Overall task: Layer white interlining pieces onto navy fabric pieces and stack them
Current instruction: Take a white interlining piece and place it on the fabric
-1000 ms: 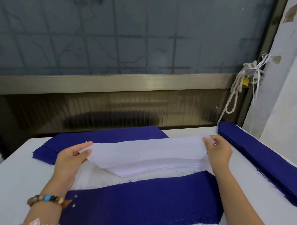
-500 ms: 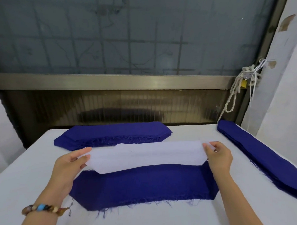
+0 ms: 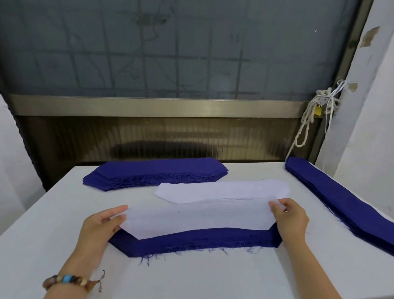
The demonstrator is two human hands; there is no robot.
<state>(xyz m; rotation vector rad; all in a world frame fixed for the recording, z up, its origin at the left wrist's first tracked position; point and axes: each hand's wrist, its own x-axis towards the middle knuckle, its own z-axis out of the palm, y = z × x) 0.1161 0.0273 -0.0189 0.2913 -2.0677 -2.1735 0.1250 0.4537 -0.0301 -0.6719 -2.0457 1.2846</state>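
A white interlining piece (image 3: 195,219) is stretched between my two hands over a navy fabric piece (image 3: 201,241) that lies near the table's front. My left hand (image 3: 100,226) pinches its left end, thumb on top. My right hand (image 3: 290,217) pinches its right end. The navy piece shows below the white one as a frayed band. Behind it lies a stack of white interlining pieces (image 3: 225,191). A stack of navy pieces (image 3: 154,172) sits at the back of the table.
A long pile of navy strips (image 3: 347,208) runs along the right side of the white table (image 3: 208,281). A window with a metal frame (image 3: 157,107) stands behind the table, and a knotted cord (image 3: 310,116) hangs at its right.
Both hands have brought the white piece toward me and down, from above the white stack onto the navy piece. The camera view has tilted up, showing more of the table.
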